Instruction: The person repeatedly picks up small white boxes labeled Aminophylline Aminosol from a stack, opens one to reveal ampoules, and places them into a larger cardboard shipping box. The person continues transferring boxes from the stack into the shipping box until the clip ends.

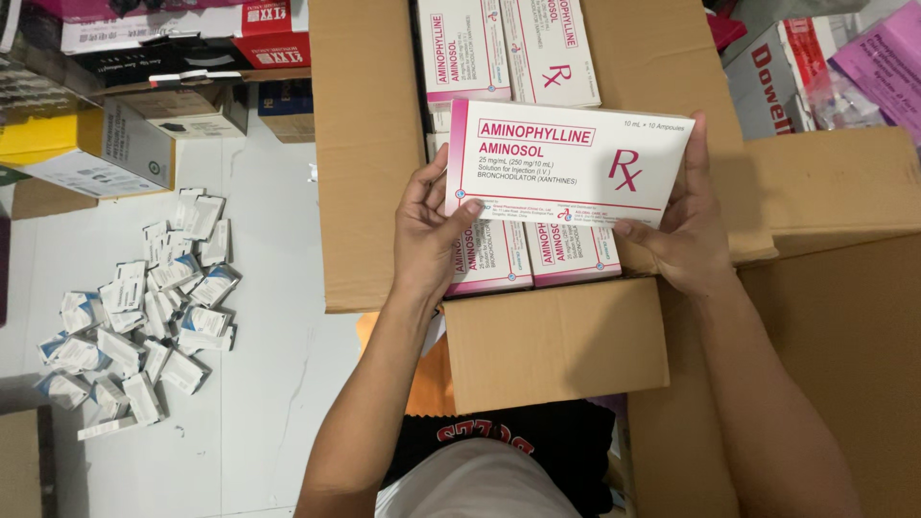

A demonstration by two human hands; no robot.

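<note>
1. The fingers (434, 206) of the left hand (427, 235) are clamped on the left end of a white-and-pink medicine carton (566, 163); the right hand (686, 230) is closed on its right end, thumb on the lower front edge.
2. The carton is held flat above the open cardboard shipping box (369, 153), clear of the contents.
3. Matching cartons packed in the box (532, 254) are seen standing in rows beneath and beyond the held one, so the box is judged still largely full.
4. One carton only is seen out of the box; whether it is being lifted out or put in cannot be told.
5. A heap of small white packets (144, 307) is seen on the white floor (269, 384), well apart from both hands and untouched.
</note>
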